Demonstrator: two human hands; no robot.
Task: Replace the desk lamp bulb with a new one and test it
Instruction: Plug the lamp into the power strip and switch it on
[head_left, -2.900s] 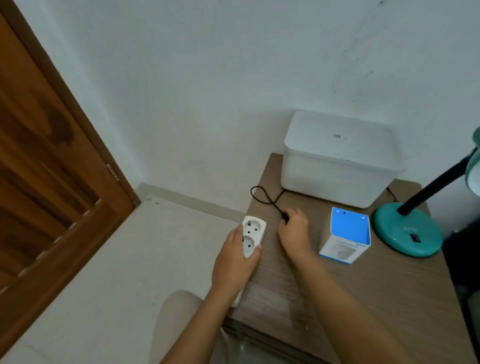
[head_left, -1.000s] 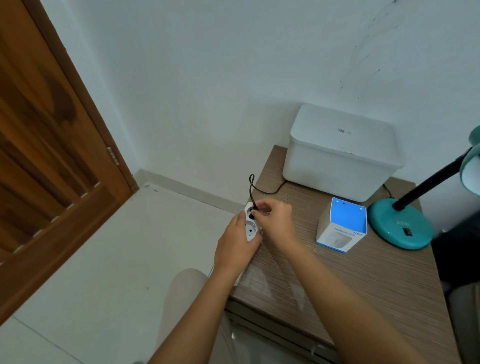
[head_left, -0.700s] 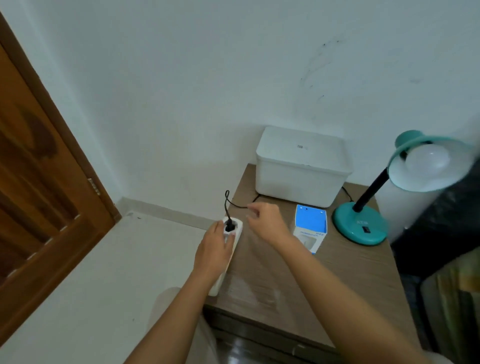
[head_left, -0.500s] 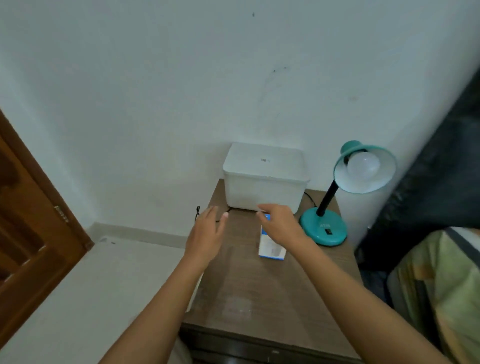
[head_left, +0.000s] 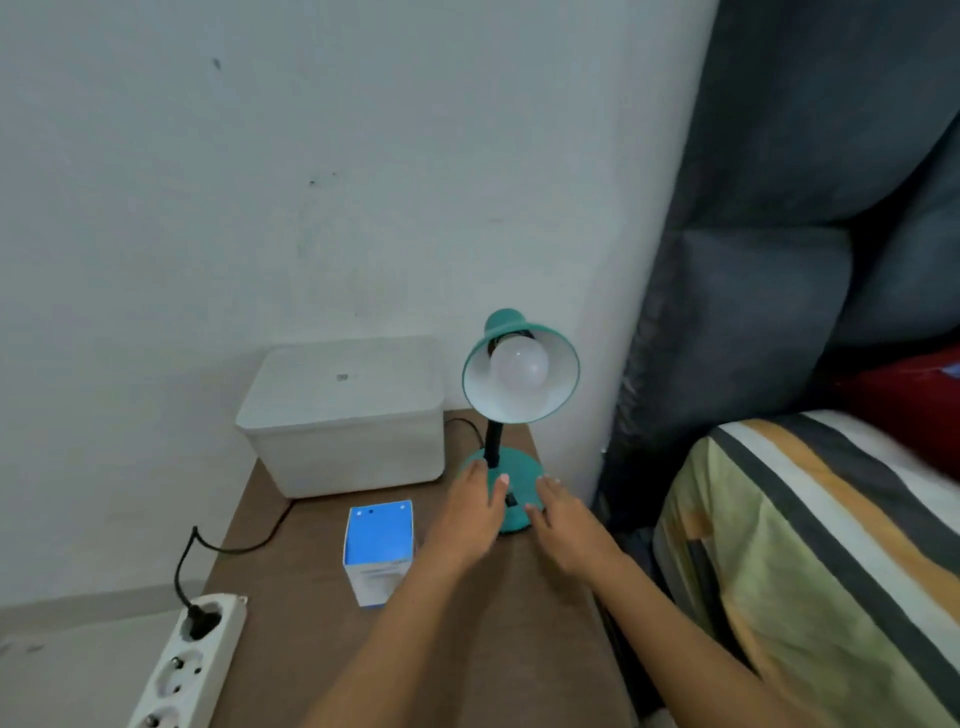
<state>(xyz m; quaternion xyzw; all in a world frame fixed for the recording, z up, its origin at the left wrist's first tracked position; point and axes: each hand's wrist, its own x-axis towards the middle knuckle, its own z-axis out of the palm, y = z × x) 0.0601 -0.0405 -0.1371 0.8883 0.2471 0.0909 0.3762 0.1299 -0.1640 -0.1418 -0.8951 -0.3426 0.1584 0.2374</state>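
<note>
A teal desk lamp (head_left: 521, 370) stands at the back right of the wooden table (head_left: 467, 649), with a white bulb (head_left: 519, 367) in its shade, unlit. My left hand (head_left: 475, 514) lies open on the left of the lamp's round base (head_left: 511, 462). My right hand (head_left: 563, 525) is open at the base's right front, fingers spread. A black switch shows on the base between the two hands. The lamp's black cord (head_left: 228, 545) runs to a plug seated in the white power strip (head_left: 189, 660) at the table's left edge. A blue and white bulb box (head_left: 378, 545) stands mid-table.
A white lidded storage box (head_left: 345, 415) sits against the wall behind the bulb box. A bed with a striped cover (head_left: 810, 561) and a dark padded headboard (head_left: 800, 234) closes in the table's right side. The floor lies to the left.
The plug went into the power strip and both hands let go of it. My view swung right, and both hands moved across the table to the lamp's base.
</note>
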